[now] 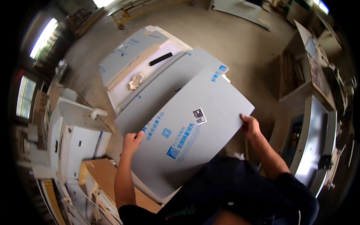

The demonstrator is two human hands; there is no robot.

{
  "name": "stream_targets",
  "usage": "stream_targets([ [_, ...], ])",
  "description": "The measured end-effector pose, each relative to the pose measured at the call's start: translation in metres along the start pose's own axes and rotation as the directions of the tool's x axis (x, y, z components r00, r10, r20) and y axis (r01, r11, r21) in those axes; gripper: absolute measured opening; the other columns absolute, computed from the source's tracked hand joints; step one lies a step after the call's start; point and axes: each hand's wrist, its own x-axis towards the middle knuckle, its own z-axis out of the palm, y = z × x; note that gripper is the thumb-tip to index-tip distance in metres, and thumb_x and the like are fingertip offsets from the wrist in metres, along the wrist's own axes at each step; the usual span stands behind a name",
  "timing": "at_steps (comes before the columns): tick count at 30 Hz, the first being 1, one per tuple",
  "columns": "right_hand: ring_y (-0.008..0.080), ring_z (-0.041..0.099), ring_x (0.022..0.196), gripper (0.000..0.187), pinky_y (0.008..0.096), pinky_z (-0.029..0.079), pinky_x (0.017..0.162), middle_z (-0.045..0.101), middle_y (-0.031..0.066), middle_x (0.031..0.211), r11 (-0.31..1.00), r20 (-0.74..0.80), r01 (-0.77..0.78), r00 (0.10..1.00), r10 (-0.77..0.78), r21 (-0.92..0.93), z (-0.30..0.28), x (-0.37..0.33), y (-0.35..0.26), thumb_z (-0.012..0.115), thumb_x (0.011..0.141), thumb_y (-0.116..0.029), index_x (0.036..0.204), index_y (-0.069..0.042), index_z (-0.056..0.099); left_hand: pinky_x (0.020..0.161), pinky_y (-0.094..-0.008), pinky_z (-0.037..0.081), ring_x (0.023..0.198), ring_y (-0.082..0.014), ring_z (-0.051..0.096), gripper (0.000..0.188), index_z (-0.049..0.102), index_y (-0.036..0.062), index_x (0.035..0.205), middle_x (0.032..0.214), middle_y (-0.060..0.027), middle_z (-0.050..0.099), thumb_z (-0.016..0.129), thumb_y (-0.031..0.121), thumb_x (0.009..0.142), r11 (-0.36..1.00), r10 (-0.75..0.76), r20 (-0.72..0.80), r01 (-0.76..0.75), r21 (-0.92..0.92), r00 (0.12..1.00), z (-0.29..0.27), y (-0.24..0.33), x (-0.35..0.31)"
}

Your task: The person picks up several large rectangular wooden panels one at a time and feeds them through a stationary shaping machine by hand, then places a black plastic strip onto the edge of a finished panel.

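My left hand (132, 143) grips the left edge of a large grey board (219, 99), thumb over the top face. On the opposite edge my right hand (250, 125) holds the same board. Blue printing and a small black-and-white label (199, 116) show on it; its near edge reaches my body. Beneath and beyond it lies another grey board (150, 107), partly covered. Past that, a black strip (161, 59) and a crumpled off-white cloth or glove (136, 80) rest on a white surface, beside a third grey panel (131, 48) and thin wooden strips (132, 68).
At the left stands a white cabinet-like unit (80, 146) with a white pipe elbow (98, 113). A brown board (112, 178) lies near my left forearm. To the right are an open wooden box (294, 71) and a shiny metal panel (308, 150). A yellow-framed cart (129, 15) stands farther off.
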Motion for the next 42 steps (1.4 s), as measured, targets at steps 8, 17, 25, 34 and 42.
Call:
stream_targets([
  [8,0.0250,0.064,0.093,0.049,0.0353,0.051,0.077,0.066,0.0127,0.108,0.989,0.153,-0.130,0.978,0.139,-0.068,0.018,-0.024,-0.005,0.065,0.088,-0.038,0.116,0.002,0.059,0.057,-0.0417,0.043,0.059,-0.0355,0.058,0.055,0.065,-0.0016,0.074,0.064,-0.0198,0.060,0.056,0.050,0.089,0.997,0.076,0.030,-0.077,0.020,0.997,-0.002,0.000,0.043],
  [17,0.0215,0.064,0.087,0.046,0.0333,0.049,0.075,0.067,0.0117,0.103,0.973,0.331,-0.193,0.916,0.226,-0.129,0.062,0.047,-0.045,0.062,0.091,-0.037,0.115,0.002,0.059,0.056,-0.0425,0.042,0.058,-0.0364,0.057,0.059,0.063,-0.0018,0.071,0.062,-0.0210,0.057,0.054,0.053,0.089,0.996,0.033,-0.047,-0.029,0.080,0.998,-0.037,0.021,0.092],
  [25,0.0222,0.063,0.076,0.034,0.0324,0.052,0.066,0.066,0.0116,0.094,0.963,0.266,-0.232,0.928,0.261,-0.137,0.102,0.096,-0.069,0.067,0.089,-0.027,0.106,0.002,0.060,0.059,-0.0441,0.044,0.062,-0.0379,0.059,0.061,0.066,-0.0011,0.072,0.064,-0.0215,0.059,0.055,0.057,0.087,0.982,-0.052,-0.092,0.067,0.175,0.994,-0.051,0.019,0.135],
  [34,0.0231,0.066,0.066,0.038,0.0334,0.054,0.060,0.067,0.0171,0.079,0.790,0.121,-0.244,0.921,0.371,-0.563,0.108,0.137,-0.099,0.065,0.091,-0.030,0.095,0.008,0.061,0.084,-0.0406,0.046,0.098,-0.0341,0.060,0.051,0.065,0.0006,0.108,0.101,-0.0193,0.064,0.057,0.048,0.090,0.974,-0.052,-0.014,0.054,0.222,0.999,-0.055,0.012,0.215],
  [42,0.0149,0.062,0.060,0.027,0.0260,0.048,0.055,0.067,0.0121,0.071,0.613,0.253,0.288,0.956,-0.146,-0.736,0.131,0.210,-0.136,0.061,0.089,-0.020,0.084,0.006,0.064,0.104,-0.0423,0.037,0.122,-0.0375,0.046,0.060,0.051,-0.0050,0.127,0.131,-0.0213,0.050,0.065,0.036,0.086,0.984,0.028,-0.327,0.032,0.178,0.945,-0.037,-0.082,0.257],
])
